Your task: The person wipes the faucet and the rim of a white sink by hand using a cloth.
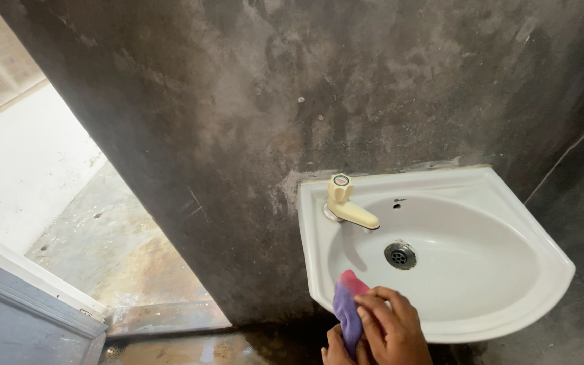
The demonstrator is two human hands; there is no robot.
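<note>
Two hands at a white wall-mounted sink. Right hand: fingers closed over a purple-and-pink cloth pressed on the near rim. Left hand: below, touching the cloth; grip unclear. Step, judged: wiping the rim; the basin and cream tap would call for reaching further in.
</note>
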